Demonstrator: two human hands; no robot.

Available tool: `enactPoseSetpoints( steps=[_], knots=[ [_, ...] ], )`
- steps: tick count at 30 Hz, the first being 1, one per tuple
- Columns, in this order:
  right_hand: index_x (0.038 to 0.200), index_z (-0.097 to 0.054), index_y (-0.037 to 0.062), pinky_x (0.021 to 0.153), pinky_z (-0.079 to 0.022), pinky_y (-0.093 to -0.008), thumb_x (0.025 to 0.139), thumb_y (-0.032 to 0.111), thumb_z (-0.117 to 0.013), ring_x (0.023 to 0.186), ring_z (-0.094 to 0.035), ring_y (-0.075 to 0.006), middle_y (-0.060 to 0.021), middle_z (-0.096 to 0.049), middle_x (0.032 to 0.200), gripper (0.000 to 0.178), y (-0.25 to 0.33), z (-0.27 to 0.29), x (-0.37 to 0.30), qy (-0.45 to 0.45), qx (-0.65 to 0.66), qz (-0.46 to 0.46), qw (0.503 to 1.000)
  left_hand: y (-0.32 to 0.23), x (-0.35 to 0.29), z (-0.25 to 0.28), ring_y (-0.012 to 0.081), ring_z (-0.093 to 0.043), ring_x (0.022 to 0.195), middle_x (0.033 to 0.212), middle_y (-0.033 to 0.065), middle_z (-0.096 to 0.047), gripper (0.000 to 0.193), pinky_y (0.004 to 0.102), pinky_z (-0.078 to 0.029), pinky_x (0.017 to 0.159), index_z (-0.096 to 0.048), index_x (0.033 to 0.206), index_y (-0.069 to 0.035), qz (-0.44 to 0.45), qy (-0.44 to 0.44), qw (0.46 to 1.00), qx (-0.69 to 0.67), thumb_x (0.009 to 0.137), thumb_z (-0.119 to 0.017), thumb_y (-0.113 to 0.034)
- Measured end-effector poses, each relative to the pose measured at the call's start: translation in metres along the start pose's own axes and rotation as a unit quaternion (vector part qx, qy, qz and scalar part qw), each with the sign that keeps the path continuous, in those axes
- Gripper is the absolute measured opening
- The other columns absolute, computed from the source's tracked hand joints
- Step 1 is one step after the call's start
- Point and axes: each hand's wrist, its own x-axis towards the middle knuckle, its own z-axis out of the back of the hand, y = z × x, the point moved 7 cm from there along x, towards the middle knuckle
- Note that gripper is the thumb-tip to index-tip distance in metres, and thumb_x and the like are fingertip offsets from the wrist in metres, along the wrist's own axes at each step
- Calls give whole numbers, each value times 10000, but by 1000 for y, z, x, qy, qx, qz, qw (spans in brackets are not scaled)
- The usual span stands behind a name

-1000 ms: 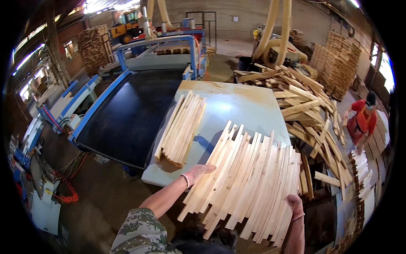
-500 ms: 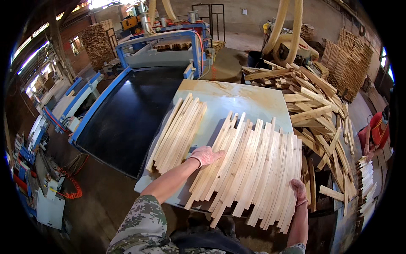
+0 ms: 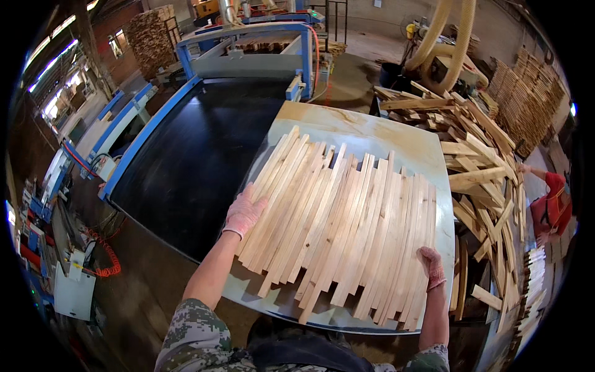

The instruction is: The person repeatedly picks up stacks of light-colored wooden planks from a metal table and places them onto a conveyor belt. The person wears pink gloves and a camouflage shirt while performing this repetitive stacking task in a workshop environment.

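Observation:
A wide row of pale wooden strips lies side by side on a light-topped table, their ends uneven. My left hand, in a pinkish knit glove, lies against the row's left edge with its thumb and fingers apart. At the opposite edge, near the front right corner, my gloved right hand has its fingers curled against the outermost strip. The strips sit between both hands, touching one another along most of their length.
Left of the table stands a blue-framed machine with a black belt. A heap of loose wood offcuts rises on the right. Beyond it, a person in red works near more strips. Thick ducts hang at the back.
My left hand has moved left to the outer side of the smaller group. The gap between the two groups has closed into one row. My right hand stays at the right edge.

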Motion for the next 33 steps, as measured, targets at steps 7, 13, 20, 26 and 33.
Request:
enactPoseSetpoints(
  steps=[7, 13, 20, 26, 33],
  knots=[
    [1070, -712, -45, 1011, -558, -391, 917, 114, -681, 1031, -699, -276, -144, -735, 1074, 223, -45, -120, 33, 67, 27, -19, 997, 82, 41, 72, 388, -577, 1359, 1528, 227, -533, 896, 478, -475, 1128, -326, 1664, -197, 66, -7, 997, 46, 935, -563, -661],
    [999, -701, -20, 919, -563, -384, 906, 92, -676, 924, -676, -250, -102, -706, 978, 148, -95, -288, 29, 40, 53, -41, 997, 203, 95, 161, 385, -566, 1363, 1511, 222, -540, 897, 480, -463, 1133, -333, 1660, -185, 80, -2, 994, 75, 938, -551, -671],
    [984, -618, -10, 804, -591, -393, 900, 14, -674, 817, -687, -260, -113, -693, 888, 103, -145, -574, -3, 104, 44, -89, 990, 393, 181, 273, 377, -411, 1498, 1644, 202, -397, 899, 524, -323, 1218, -346, 1641, -119, 63, -88, 975, 194, 972, -502, -700],
    [1221, -564, 27, 854, -613, -448, 932, 7, -641, 913, -715, -316, -155, -701, 1034, 300, -215, -766, 5, 185, 36, -105, 976, 476, 219, 333, 347, -174, 1621, 1735, 188, -256, 940, 540, -100, 1302, -264, 1665, -54, 97, -43, 960, 259, 1007, -423, -707],
    [1367, -524, 35, 908, -602, -401, 982, 14, -617, 1011, -712, -296, -155, -702, 1163, 396, -259, -870, 1, 150, 83, -105, 980, 524, 235, 361, 368, -199, 1614, 1725, 195, -286, 889, 531, -105, 1314, -321, 1645, -37, 80, -124, 956, 255, 1012, -439, -650]
  ],
)
